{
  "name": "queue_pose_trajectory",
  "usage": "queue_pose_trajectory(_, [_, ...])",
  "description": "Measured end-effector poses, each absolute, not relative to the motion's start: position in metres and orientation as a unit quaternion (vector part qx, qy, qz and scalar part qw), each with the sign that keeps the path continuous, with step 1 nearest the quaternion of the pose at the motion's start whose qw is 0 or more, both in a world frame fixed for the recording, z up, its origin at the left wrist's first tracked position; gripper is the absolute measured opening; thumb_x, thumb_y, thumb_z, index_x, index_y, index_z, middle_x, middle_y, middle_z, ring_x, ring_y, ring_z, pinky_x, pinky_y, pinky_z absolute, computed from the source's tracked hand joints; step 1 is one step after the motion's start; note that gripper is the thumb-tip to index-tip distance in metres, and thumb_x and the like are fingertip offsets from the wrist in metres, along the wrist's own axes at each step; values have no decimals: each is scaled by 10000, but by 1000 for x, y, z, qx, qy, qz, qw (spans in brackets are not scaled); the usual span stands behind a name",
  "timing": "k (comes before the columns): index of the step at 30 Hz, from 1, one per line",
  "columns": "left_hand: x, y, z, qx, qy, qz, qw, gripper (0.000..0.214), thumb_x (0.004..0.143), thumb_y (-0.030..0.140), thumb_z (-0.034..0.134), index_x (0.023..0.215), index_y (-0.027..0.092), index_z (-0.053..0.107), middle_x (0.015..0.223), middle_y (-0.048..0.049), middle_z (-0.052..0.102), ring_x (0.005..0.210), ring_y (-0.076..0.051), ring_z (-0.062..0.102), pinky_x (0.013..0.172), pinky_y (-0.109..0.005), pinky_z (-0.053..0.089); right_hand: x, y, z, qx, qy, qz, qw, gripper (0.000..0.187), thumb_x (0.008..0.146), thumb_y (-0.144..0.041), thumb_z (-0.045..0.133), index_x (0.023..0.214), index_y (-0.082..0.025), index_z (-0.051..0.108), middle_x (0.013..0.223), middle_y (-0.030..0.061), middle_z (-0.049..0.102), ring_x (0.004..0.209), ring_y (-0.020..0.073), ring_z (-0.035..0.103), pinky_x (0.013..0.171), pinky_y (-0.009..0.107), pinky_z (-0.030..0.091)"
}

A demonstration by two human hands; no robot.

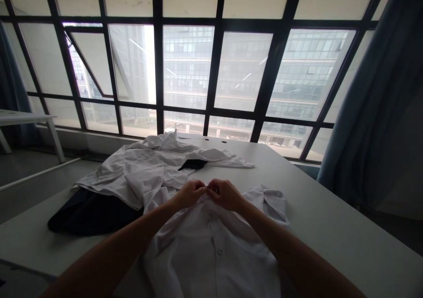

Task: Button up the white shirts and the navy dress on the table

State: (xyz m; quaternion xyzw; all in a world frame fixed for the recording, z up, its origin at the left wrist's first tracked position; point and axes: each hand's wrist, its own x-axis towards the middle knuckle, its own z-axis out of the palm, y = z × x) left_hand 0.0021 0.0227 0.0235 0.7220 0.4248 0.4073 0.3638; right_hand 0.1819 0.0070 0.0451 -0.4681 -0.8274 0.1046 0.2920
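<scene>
A white button-up shirt [194, 249] lies front side up on the white table, its collar end pointing away from me. My left hand [191, 193] and my right hand [224, 194] meet at the top of its button line, near the collar. Both hands are closed, with fingertips pinching the shirt fabric almost touching each other. Whether a button sits between the fingers is hidden. Lower down the front, a small button [219, 252] shows on the placket. One sleeve [269, 201] spreads out to the right of my right hand.
More white garments [132, 170] are heaped on the far left of the table [330, 227]. Dark navy cloth [92, 212] lies under them, and a black piece [192, 164] shows farther back. A second table [26, 118] stands left. Windows and a blue curtain [360, 121] bound the far side.
</scene>
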Motion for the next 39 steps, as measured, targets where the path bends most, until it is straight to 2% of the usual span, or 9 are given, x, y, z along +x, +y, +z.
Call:
queue_pose_trajectory(4, [2, 22, 24, 732, 417, 396, 366, 288, 716, 423, 561, 753, 145, 627, 617, 20, 556, 586, -122, 453, 560, -240, 347, 181, 7, 46, -464, -832, 117, 281, 220, 863, -327, 581, 988, -203, 713, 760, 30, 722, 637, 147, 636, 596, 234, 424])
queue_pose_trajectory(10, [2, 22, 23, 749, 425, 396, 317, 240, 746, 365, 515, 761, 150, 620, 637, 17, 566, 602, -130, 472, 571, -243, 351, 183, 8, 46, -453, -838, 101, 289, 163, 845, -293, 586, 842, -195, 715, 669, 11, 689, 595, 133, 593, 578, 223, 393])
queue_pose_trajectory(15, [2, 20, 23, 758, 440, 390, 282, 207, 751, 311, 506, 783, 152, 635, 684, -4, 608, 648, -152, 520, 599, -252, 375, 185, 11, 44, -442, -845, 99, 284, 213, 842, -334, 573, 763, -171, 684, 606, -2, 638, 547, 113, 527, 528, 211, 344])
queue_pose_trajectory(22, [3, 17, 23, 766, 444, 380, 267, 218, 760, 319, 521, 779, 143, 649, 688, -9, 617, 645, -154, 524, 588, -254, 365, 183, 8, 46, -469, -832, 77, 288, 190, 801, -308, 588, 725, -168, 691, 615, 19, 655, 558, 127, 551, 540, 224, 359])
queue_pose_trajectory(24, [2, 18, 24, 764, 442, 381, 276, 238, 764, 333, 525, 792, 138, 659, 687, -12, 626, 641, -155, 528, 582, -252, 369, 182, 8, 46, -460, -827, 121, 298, 200, 804, -305, 576, 715, -162, 685, 595, 24, 657, 549, 131, 563, 538, 226, 378])
queue_pose_trajectory(28, [0, 18, 26, 756, 447, 390, 278, 243, 761, 319, 521, 801, 131, 671, 704, -20, 648, 640, -155, 543, 593, -250, 387, 183, 11, 43, -418, -803, 288, 313, 192, 787, -287, 555, 695, -155, 659, 582, 23, 666, 527, 130, 583, 502, 211, 409])
queue_pose_trajectory(30, [-1, 18, 27, 755, 449, 393, 273, 238, 755, 300, 518, 802, 127, 674, 706, -21, 651, 639, -152, 546, 601, -251, 393, 184, 14, 41, -406, -796, 317, 317, 167, 762, -270, 564, 688, -151, 654, 589, 22, 671, 528, 131, 590, 490, 206, 412])
queue_pose_trajectory(36, [2, 13, 27, 769, 456, 392, 216, 226, 754, 280, 529, 798, 121, 683, 682, -17, 624, 630, -143, 521, 579, -245, 367, 186, 13, 43, -419, -825, 225, 305, 158, 752, -256, 577, 700, -143, 674, 568, 17, 666, 519, 123, 568, 485, 198, 383])
queue_pose_trajectory(39, [5, 9, 28, 774, 448, 386, 226, 226, 768, 304, 546, 788, 125, 682, 659, -4, 604, 618, -134, 508, 565, -235, 359, 187, 12, 46, -433, -832, 161, 308, 146, 739, -246, 590, 679, -143, 675, 567, 13, 649, 528, 115, 535, 496, 199, 359])
